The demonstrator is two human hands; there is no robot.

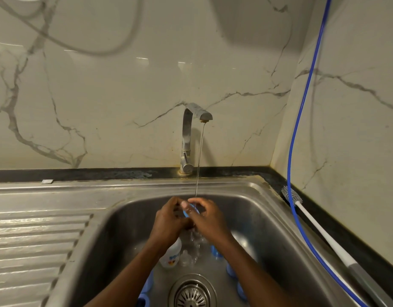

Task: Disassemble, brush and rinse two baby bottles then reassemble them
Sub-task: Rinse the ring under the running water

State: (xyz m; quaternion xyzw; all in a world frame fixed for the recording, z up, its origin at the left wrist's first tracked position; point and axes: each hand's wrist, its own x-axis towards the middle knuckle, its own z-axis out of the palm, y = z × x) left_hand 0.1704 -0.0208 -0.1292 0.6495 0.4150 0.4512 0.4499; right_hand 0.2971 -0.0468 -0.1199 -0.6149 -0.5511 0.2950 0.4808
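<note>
In the head view, you hold both hands over the sink (129,229), under the tap (186,138). Your left hand (169,220) and your right hand (210,219) meet in the middle. The fingers of both hands are curled, and they pinch a blue ring (186,214) between them. A thin stream of water (200,156) falls from the tap and lands right by the ring.

Down on the sink floor, a white bottle (172,255) sits partly hidden under your left wrist. A clear teat (186,258) is just beside it. Some blue parts (231,270) lie around the drain (192,293), on both sides of your arms.

A bottle brush (290,194) lies on the dark counter to the right of the sink. A blue hose (301,107) hangs down the wall and crosses over the brush.
</note>
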